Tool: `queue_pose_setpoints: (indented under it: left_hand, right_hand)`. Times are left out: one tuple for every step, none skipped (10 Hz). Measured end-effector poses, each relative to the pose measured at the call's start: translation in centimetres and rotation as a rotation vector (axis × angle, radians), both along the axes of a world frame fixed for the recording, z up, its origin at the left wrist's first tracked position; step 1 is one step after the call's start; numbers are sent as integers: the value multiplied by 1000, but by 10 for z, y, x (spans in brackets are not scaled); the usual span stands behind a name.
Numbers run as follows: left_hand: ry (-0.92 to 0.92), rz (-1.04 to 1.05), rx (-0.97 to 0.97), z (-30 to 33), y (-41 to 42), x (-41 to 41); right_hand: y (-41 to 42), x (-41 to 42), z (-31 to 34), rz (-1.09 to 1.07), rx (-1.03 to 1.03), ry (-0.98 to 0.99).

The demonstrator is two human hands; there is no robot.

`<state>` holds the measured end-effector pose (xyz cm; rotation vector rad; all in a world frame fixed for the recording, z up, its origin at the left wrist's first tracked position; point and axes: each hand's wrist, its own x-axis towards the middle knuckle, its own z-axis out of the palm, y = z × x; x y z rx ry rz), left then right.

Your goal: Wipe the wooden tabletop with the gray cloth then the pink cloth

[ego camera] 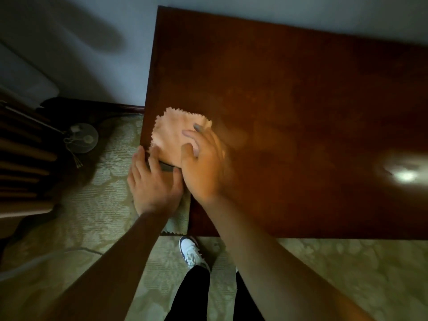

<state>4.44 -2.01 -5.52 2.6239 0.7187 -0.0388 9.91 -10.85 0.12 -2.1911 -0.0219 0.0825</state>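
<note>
1. The pink cloth [178, 133] is being kept flat on the near-left corner of the wooden tabletop [301, 100], close to the table's left edge, with its zigzag-cut border showing along the far and left sides.
2. The near-right part of that cloth is being pressed by the right hand [203, 163]; its fingers are being held fairly straight and slightly apart on the fabric, though motion blur is softening their outline.
3. The left hand [152, 181] is being held at the table's left edge, its fingers extended and spread; the fingertips are being laid at the cloth's near-left border, and nothing is being gripped.
4. A thin dark strip is being glimpsed between the two hands, at the cloth's near edge; whether it is the gray cloth cannot be told.
5. A bright glare patch [405, 174] is being reflected on the right side of the tabletop.
6. A patterned carpet [92, 216] is being stood on, and a white shoe [190, 251] is being shown below the table's near edge.
</note>
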Motion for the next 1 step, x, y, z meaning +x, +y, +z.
queue_pose_setpoints:
  left_hand:
    - [17,78,-82,13,-1,3]
  right_hand:
    - [-30,-10,20,50,131,155]
